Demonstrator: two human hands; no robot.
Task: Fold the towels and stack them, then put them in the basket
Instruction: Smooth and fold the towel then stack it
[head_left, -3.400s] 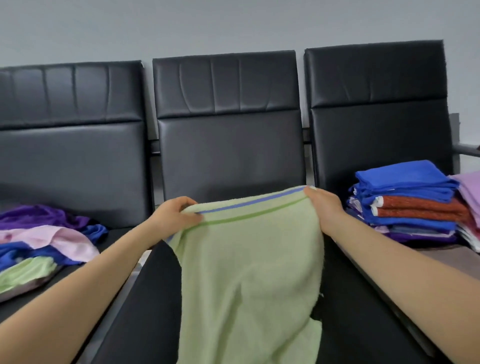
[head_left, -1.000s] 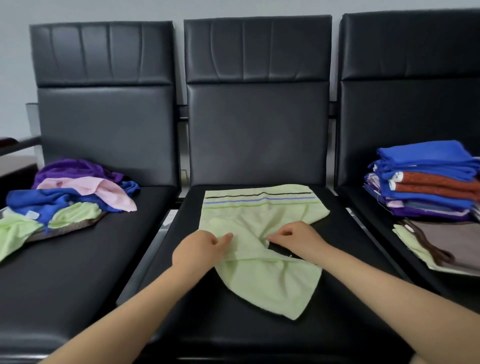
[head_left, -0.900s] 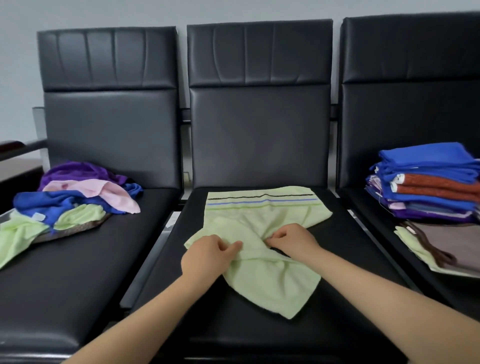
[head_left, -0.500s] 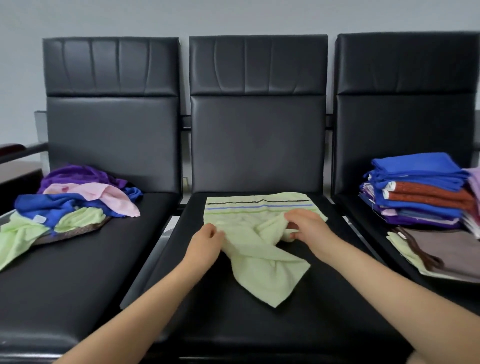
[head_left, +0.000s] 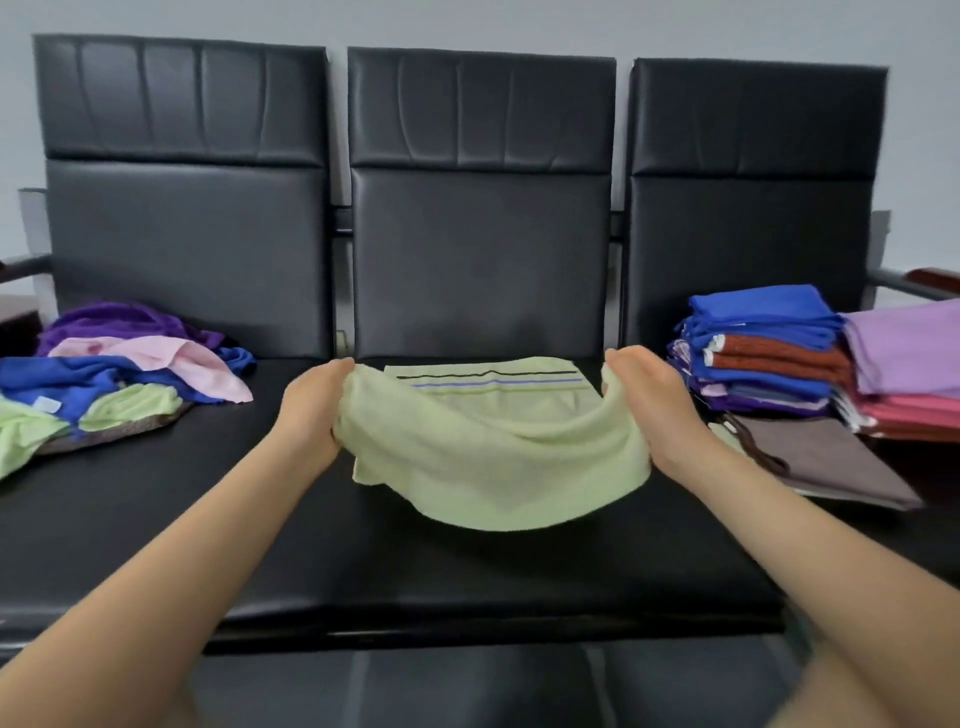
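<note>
A light green towel with dark and blue stripes lies on the middle black seat. Its striped far end rests flat near the seat back. My left hand grips the near edge at its left corner and my right hand grips the right corner. Both hold that edge lifted above the seat, with the cloth sagging between them. A stack of folded towels, blue, rust and purple, stands on the right seat. A heap of unfolded towels lies on the left seat.
A second folded stack, lilac over pink, sits at the far right. A flat brown cloth lies in front of the stacks. Metal armrests with wooden tops flank the bench at both ends. No basket shows.
Both hands have moved apart from the towel's bunched middle to its near corners and lifted that edge up toward the striped end. The view has tilted down a little.
</note>
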